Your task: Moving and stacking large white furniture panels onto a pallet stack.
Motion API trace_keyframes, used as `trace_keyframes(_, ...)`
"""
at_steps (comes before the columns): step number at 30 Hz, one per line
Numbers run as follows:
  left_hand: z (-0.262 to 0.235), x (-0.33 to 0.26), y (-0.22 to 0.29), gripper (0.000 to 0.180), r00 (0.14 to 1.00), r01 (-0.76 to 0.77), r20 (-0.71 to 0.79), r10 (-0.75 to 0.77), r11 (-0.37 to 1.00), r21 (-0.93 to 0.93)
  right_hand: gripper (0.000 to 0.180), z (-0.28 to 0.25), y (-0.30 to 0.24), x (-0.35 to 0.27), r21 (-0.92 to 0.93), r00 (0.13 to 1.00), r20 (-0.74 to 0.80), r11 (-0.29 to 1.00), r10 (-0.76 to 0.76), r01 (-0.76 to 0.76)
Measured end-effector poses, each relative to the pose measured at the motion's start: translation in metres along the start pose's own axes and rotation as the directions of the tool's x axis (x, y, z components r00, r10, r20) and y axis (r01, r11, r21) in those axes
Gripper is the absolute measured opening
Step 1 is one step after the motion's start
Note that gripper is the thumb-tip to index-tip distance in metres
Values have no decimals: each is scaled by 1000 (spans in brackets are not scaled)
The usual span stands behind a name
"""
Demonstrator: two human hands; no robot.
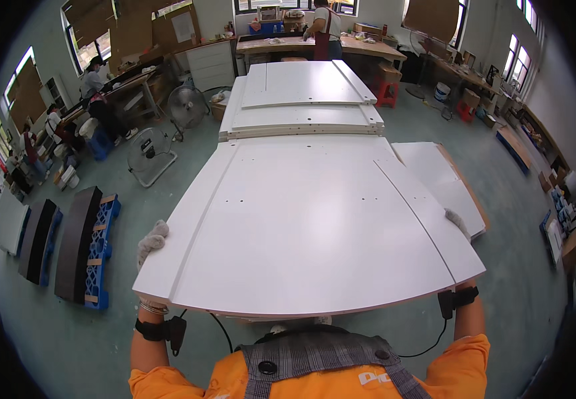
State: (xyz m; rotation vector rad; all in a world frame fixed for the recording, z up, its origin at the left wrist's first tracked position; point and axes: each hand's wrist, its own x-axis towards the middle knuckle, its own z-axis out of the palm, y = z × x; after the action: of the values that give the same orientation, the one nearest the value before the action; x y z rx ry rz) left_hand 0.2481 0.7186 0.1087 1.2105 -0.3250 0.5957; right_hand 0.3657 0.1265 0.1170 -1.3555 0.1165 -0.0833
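A large white panel [301,219] lies flat in front of me, with two long grooves and several small drilled holes in its face. My left hand [152,241], in a grey glove, is closed round the panel's left edge. On the opposite side my right hand [457,221], gloved too, grips the right edge; only its fingertips show over the top and the rest is hidden underneath. The panel's far end meets a stack of similar white panels [301,120]. Beneath its right side, another white board [434,173] with a brown edge sticks out.
Two floor fans [149,154] stand left of the stack. Dark boards [78,246] rest on blue pallets [102,253] at the left. A person [323,30] in an apron works at the far bench [275,46]; others work along the left wall. A red stool [388,93] stands beyond the stack.
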Motion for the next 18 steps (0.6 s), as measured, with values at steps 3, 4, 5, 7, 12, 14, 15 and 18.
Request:
trace_keyframes(3, -3, -36, -7, 15, 966, 219, -123, -228, 972, -89, 41, -16, 20, -16, 268, 958, 93, 920, 271, -286)
trace_keyframes(4, -4, -46, -7, 19, 902, 383, -118, -416, 895, -227, 43, -20, 33, -24, 278, 961, 76, 920, 266, -277)
trace_keyframes(5, -19, -60, -18, 21, 924, 346, -82, -372, 910, -229, 46, -19, 39, -30, 288, 963, 77, 919, 258, -270)
trace_keyframes(7, -4, -64, -17, 35, 822, 459, -173, -542, 812, -360, 47, -9, 46, -43, 295, 970, 49, 924, 240, -244)
trace_keyframes(12, -23, -133, -41, 47, 655, 488, -378, -655, 748, -451, 49, 4, 53, -60, 307, 972, 82, 922, 220, -235)
trace_keyframes(14, -25, -151, -54, 48, 637, 463, -449, -627, 777, -427, 49, -15, 80, -64, 234, 995, 5, 967, 102, -100)
trace_keyframes(15, -14, -150, -56, 48, 638, 462, -447, -627, 776, -429, 48, -16, 85, -64, 152, 998, -63, 988, -19, 28)
trace_keyframes(18, -3, -164, -61, 47, 512, 473, -518, -685, 728, -496, 47, -6, 62, -63, 354, 938, 32, 874, 345, -334)
